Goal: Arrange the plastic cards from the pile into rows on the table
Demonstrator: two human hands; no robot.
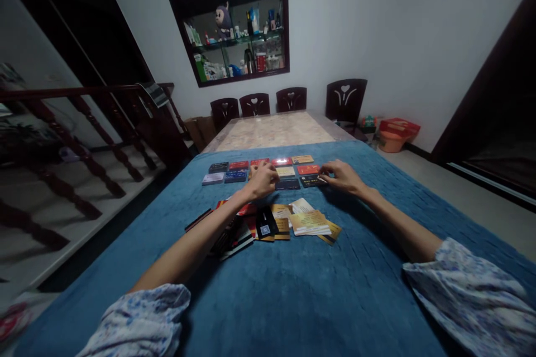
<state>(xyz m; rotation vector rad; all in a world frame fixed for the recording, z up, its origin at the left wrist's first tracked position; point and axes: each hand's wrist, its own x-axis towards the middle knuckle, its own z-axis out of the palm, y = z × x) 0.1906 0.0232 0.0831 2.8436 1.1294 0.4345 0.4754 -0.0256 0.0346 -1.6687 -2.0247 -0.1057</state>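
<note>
Rows of cards lie on a blue cloth [268, 290], among them a dark blue card [287, 184], a lilac card [213, 178] and a red card [307, 169]. My left hand [263, 179] is over the middle of the rows, fingers bent down; anything in its fingertips is hidden. At the right end, my right hand [340, 175] has thumb and fingers pinched on a small card edge [321, 179], beside a black card [310, 181]. Nearer me is a loose pile with gold cards [310, 223] and a black card with a square code [266, 224], partly behind my left forearm.
Beyond the cloth the marble tabletop [276, 129] continues, with dark chairs [345, 99] around its far end. A wooden railing [84, 89] stands left. An orange bin [391, 140] is on the floor at right.
</note>
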